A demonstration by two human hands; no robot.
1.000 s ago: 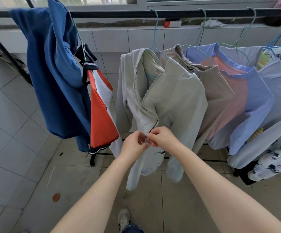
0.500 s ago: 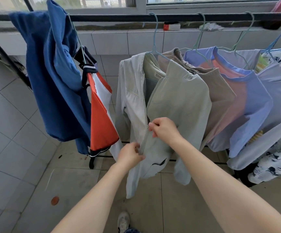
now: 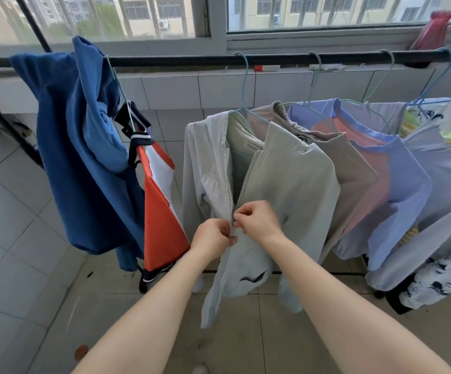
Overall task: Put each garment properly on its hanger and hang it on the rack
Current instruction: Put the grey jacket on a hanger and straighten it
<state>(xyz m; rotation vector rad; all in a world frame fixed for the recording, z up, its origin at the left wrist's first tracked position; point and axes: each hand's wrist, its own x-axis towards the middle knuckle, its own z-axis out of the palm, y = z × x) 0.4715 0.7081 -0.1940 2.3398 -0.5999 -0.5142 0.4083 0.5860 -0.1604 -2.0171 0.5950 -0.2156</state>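
Two bare forearms reach in from the bottom of the frame, with no sleeves, watch or jewellery showing on either. The left hand (image 3: pixel 213 238) and right hand (image 3: pixel 258 221) are ungloved. At the bottom centre edge, a pale shoe toe (image 3: pixel 199 369) shows, blurred.

Before me ran a wide window (image 3: pixel 148 17) with daylight and apartment blocks beyond. Pale tiles covered the wall (image 3: pixel 219 87) and the grey floor (image 3: pixel 16 265) beneath me.
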